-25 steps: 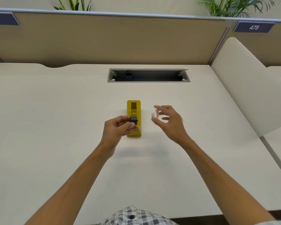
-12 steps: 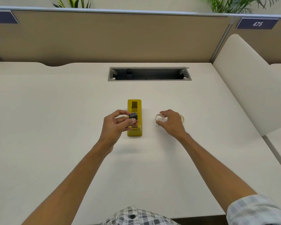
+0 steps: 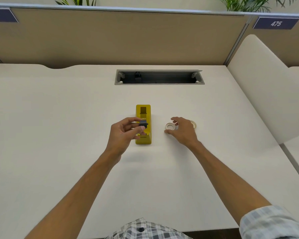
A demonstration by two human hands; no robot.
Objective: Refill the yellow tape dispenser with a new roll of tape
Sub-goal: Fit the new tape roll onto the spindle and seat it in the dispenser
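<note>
Right hand (image 3: 183,131): open; had set the empty core (image 3: 170,126) on the bench (image 3: 59,135).
Left hand (image 3: 126,133): gripped the black spindle (image 3: 143,124).
Meaning: new roll (image 3: 193,124) came next.

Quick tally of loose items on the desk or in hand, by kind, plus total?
Yellow plastic tape dispenser: 1
Dark grey plastic spool core, pinched in left hand: 1
Rings beside right hand: 2, one pale empty-looking ring, one cream ring mostly hidden
Total: 4
</note>
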